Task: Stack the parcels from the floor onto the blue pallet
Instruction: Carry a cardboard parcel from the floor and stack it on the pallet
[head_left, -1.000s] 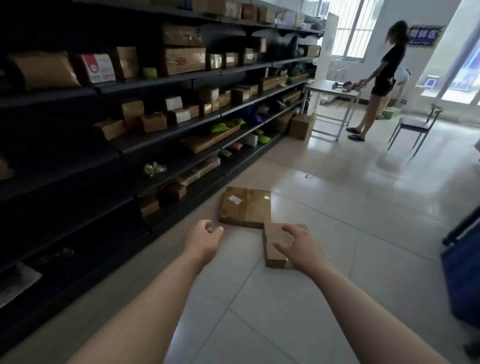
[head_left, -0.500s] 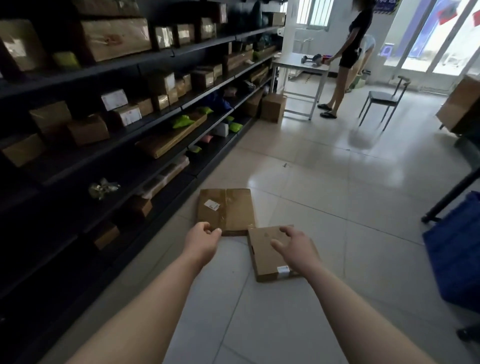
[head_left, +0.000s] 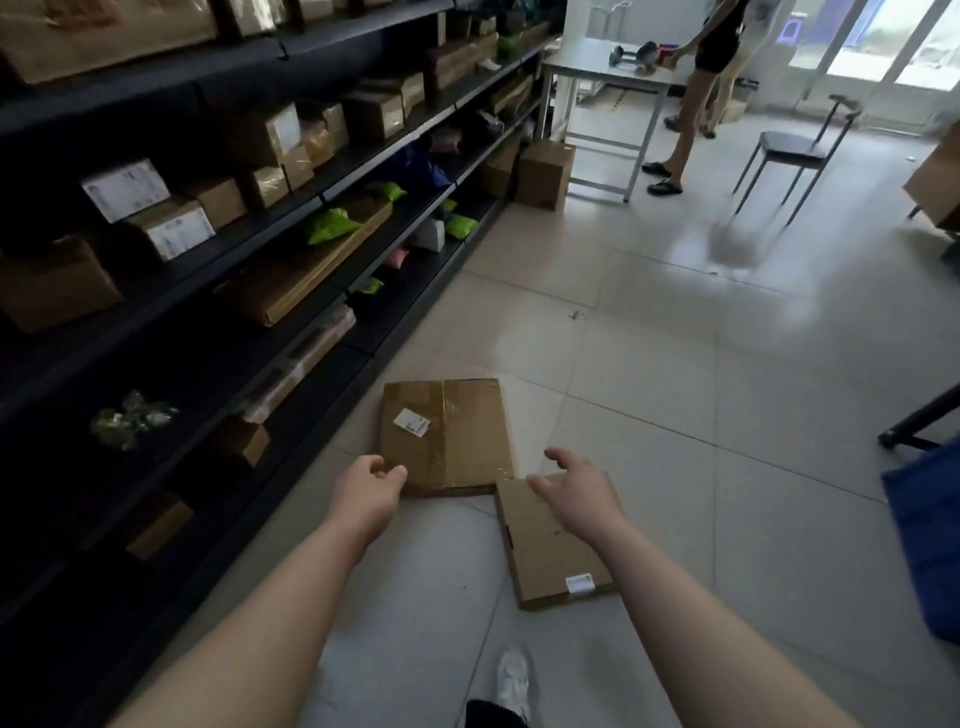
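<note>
Two flat cardboard parcels lie on the tiled floor beside the shelving. The larger parcel (head_left: 447, 434) carries a white label and clear tape. A smaller parcel (head_left: 550, 551) lies to its right, nearer to me, with a small label at its near corner. My left hand (head_left: 366, 493) hovers at the larger parcel's near left corner, fingers loosely curled and empty. Over the far end of the smaller parcel, my right hand (head_left: 574, 491) is spread and holds nothing. The blue pallet (head_left: 924, 535) shows at the right edge.
Dark shelving (head_left: 234, 249) full of boxes runs along the left. A cardboard box (head_left: 543, 174) stands at its far end. Farther back are a white table (head_left: 608, 78), a person (head_left: 701, 88) and a black chair (head_left: 795, 150). My shoe (head_left: 511, 680) is at the bottom.
I have come closer to the two parcels and look down more steeply. Both hands have reached farther forward and lower; they hold nothing throughout.
</note>
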